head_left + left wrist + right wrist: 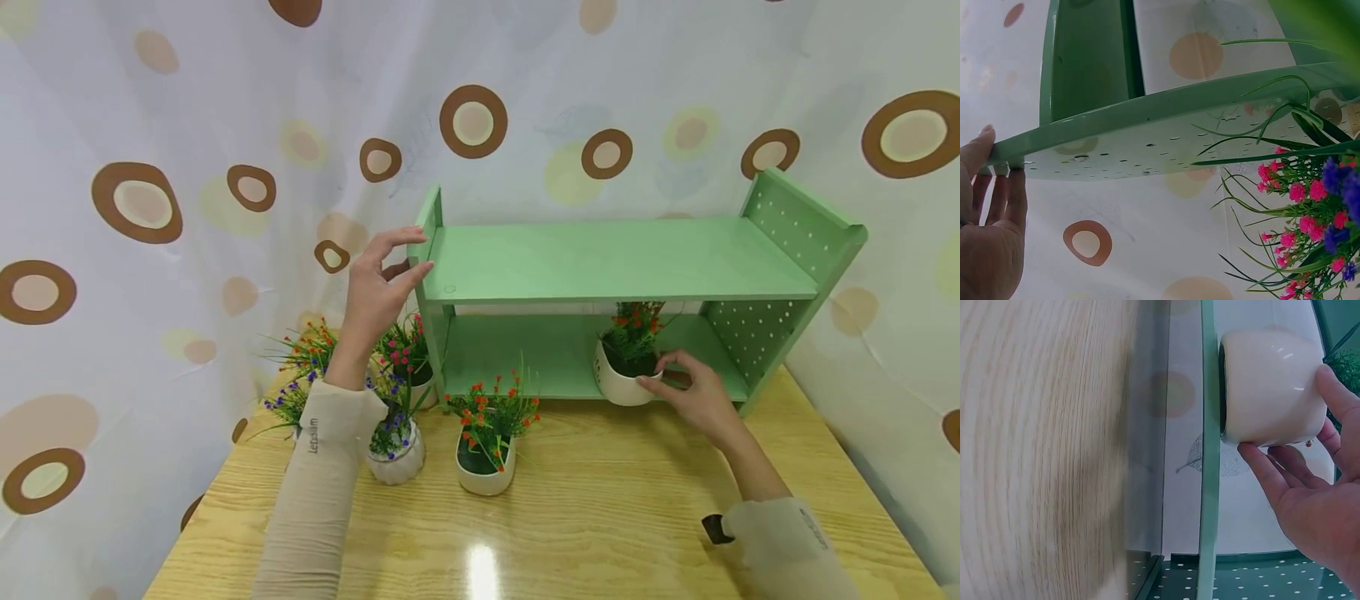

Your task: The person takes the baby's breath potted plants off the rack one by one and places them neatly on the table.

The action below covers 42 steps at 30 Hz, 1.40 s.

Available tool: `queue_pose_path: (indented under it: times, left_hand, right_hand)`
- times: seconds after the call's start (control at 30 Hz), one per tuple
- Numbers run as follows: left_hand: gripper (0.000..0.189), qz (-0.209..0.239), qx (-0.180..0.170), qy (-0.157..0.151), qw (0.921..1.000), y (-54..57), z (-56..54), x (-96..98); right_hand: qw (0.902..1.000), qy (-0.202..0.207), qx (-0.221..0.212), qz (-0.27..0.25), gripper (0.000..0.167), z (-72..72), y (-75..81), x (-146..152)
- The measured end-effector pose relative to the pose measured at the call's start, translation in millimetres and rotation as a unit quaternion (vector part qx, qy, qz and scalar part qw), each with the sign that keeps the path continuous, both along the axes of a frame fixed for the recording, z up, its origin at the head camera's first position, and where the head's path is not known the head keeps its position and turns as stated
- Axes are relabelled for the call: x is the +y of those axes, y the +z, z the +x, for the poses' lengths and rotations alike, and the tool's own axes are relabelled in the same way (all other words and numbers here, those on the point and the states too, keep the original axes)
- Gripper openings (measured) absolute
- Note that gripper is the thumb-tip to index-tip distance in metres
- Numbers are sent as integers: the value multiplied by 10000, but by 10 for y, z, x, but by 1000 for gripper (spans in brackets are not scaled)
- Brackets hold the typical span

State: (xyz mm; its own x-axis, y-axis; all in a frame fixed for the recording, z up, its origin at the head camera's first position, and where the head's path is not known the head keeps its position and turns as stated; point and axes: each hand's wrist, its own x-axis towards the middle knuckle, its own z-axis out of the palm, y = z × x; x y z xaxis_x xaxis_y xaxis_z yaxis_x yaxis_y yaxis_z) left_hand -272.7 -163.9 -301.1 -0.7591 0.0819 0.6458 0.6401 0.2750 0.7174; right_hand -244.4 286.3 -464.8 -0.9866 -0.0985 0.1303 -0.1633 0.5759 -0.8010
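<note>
A green two-tier shelf [622, 258] stands on the wooden table against the patterned curtain. My left hand [380, 279] grips the upper edge of its left side panel; in the left wrist view, thumb and fingers [1016, 200] lie on opposite faces of the perforated panel [1147, 144]. At the lower tier's front edge, my right hand [693, 392] holds a white flowerpot [624, 385] with red-orange artificial flowers by its right side. In the right wrist view, the glossy pot [1272, 387] has its base right at the green board [1210, 456], fingers spread along its side.
Just in front of the shelf sits an oval white pot [486, 477] with red flowers. Left of the shelf are a ribbed white pot [397, 458] with blue flowers and several more plants, including pink flowers [405, 350]. The wooden table [585, 517] extends forward.
</note>
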Motion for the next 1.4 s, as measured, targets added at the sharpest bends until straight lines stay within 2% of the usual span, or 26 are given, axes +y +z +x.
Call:
queue_pose_path:
  times: [0.17,0.3,0.6,1.03,1.4]
  left_hand:
    - [34,-17,60,60,10000,-117,-161,-56]
    - [35,-45,166,60,9998,-153,-205,-77]
    - [34,-21,200,4,9998,-161,-203,-93]
    - [34,-22,197,-45,9998,-148,-201,-92]
    - [34,-14,224,-32,9997,-158,-220,-88]
  right_hand:
    - [9999,71,44,65,43,80,32,-39]
    - [9998,143,106,93,39,146,35,-76]
    - [9988,430,109,-194,33,310,25,-182]
    - [9981,579,162,-155,30,546,-7,-313]
    - [9958,811,326,-286,26,638,-87,-396]
